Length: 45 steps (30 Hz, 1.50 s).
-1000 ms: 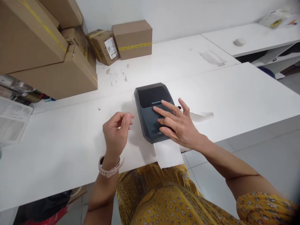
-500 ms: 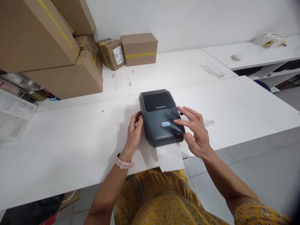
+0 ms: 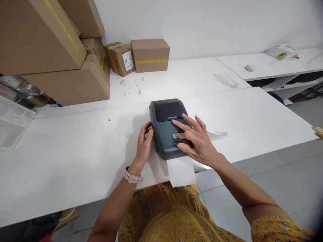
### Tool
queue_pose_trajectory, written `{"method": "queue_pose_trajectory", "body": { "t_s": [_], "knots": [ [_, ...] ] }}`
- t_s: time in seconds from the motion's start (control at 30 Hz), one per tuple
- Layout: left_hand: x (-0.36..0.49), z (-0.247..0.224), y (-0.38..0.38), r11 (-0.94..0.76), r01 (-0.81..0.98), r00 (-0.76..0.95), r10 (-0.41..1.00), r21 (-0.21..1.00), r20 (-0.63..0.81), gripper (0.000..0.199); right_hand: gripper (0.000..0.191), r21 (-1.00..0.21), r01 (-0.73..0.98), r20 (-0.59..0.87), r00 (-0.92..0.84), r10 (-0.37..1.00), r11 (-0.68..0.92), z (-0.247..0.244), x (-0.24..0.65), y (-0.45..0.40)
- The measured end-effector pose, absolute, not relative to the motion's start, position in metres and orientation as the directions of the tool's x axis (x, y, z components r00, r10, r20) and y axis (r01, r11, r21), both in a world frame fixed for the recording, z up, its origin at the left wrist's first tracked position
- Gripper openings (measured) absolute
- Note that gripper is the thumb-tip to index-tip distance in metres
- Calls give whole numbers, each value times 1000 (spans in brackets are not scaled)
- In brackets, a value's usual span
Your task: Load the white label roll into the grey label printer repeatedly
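A dark grey label printer (image 3: 164, 134) stands on the white table, its glossy black window towards the back. A blank white paper strip (image 3: 181, 172) comes out of its front and hangs past the table edge. My left hand (image 3: 144, 143), with a pink watch band (image 3: 133, 176) at the wrist, holds the printer's left side, fingers curled against it. Over the printer's top spreads my right hand (image 3: 198, 139), one fingertip on the light blue button (image 3: 175, 136) and the other fingers apart. Part of the button is hidden under that finger.
Cardboard boxes (image 3: 70, 84) are stacked at the back left, with two smaller boxes (image 3: 151, 55) against the wall. A clear plastic sheet or bag (image 3: 15, 122) lies far left. At the back right are a white box (image 3: 281, 52) and a small white object (image 3: 250, 68).
My right hand has moved left from the printer's right edge onto its top, with a finger now on the button. My left hand stays at the printer's side. The view has shifted slightly.
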<state>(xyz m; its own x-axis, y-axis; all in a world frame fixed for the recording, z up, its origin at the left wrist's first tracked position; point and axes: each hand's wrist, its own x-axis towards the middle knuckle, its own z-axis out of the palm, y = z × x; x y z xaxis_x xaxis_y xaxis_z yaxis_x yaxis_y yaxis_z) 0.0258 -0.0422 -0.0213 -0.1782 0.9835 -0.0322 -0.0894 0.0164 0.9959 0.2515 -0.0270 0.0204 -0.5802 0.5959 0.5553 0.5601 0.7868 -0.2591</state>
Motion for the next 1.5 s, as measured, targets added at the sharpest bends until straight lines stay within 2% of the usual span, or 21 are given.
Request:
{"method": "queue_pose_trajectory", "body": {
  "t_s": [0.27, 0.5, 0.67, 0.9, 1.0, 1.07, 1.2, 1.33, 1.5],
  "knots": [
    [26, -29, -40, 189, -324, -97, 968, 927, -231, 67, 35, -489, 512, 584, -408, 701, 706, -6, 258, -46],
    [26, -31, -39, 167, -375, -62, 977, 912, -205, 70, 51, -604, 473, 580, -291, 761, 642, -5, 248, -53],
    [27, -27, -38, 144, -386, -71, 980, 911, -185, 72, 63, -573, 474, 574, -350, 740, 668, 10, 242, -50],
    [28, -22, -40, 154, -400, -60, 979, 904, -193, 69, 35, -462, 517, 622, -391, 679, 721, 7, 245, -47],
    [28, -22, -41, 162, -417, -49, 979, 895, -200, 65, 33, -410, 548, 651, -385, 654, 730, 6, 249, -46],
    [29, -22, -42, 153, -436, -42, 981, 887, -190, 64, 32, -332, 562, 670, -425, 609, 758, 6, 251, -44],
    [30, -24, -42, 149, -478, -25, 983, 866, -183, 64, 31, -222, 596, 630, -517, 580, 772, 8, 252, -36],
    [30, -27, -41, 154, -488, -37, 980, 859, -196, 69, 35, -306, 511, 583, -566, 583, 803, 11, 251, -30],
    [30, -26, -40, 139, -480, -37, 983, 866, -178, 72, 40, -452, 453, 621, -458, 635, 768, 12, 246, -31]
  ]
}}
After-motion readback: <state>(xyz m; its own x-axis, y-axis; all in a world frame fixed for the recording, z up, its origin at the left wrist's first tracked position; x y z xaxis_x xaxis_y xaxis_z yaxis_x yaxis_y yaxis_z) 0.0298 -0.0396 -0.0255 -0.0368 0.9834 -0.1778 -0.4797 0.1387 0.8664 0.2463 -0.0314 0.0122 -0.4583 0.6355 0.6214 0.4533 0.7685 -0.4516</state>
